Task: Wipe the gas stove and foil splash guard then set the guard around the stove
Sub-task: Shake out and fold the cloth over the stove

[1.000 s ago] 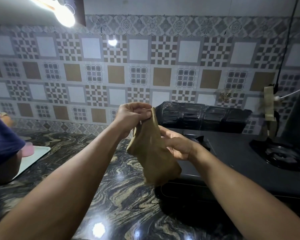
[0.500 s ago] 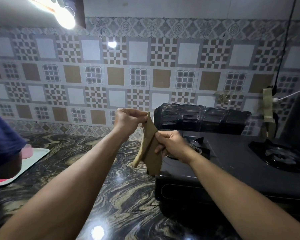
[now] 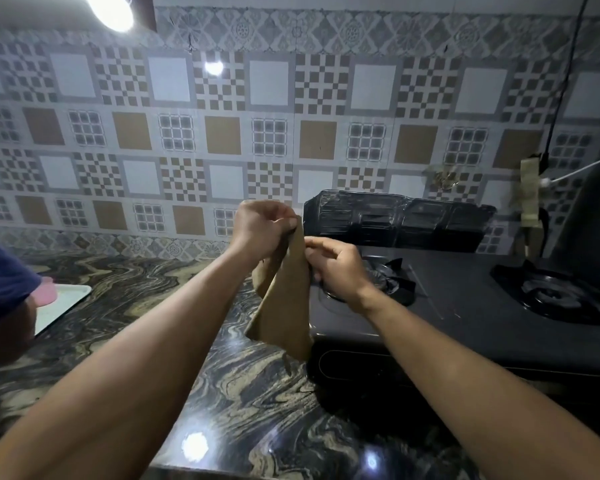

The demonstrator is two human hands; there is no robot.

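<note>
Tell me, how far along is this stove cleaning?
Nothing looks finished yet. In hand: the left hand and right hand pinch a brown cloth, hanging in the air beside the gas stove. The dark folded splash guard lies along the stove's back edge. Left: wiping stove and guard, then setting the guard around the stove.

Left arm: bare forearm, reaching from lower left up toward the centre.
Left hand [image 3: 262, 228]: raised, fingers curled, thumb and fingertips pinching the top edge of the cloth [image 3: 283, 306].
Right arm: bare forearm, reaching from lower right toward the centre.
Right hand [image 3: 338, 268]: just beside and slightly below the left hand, back of the hand toward the camera, fingers curled, pinching the cloth's right edge near the top.
</note>
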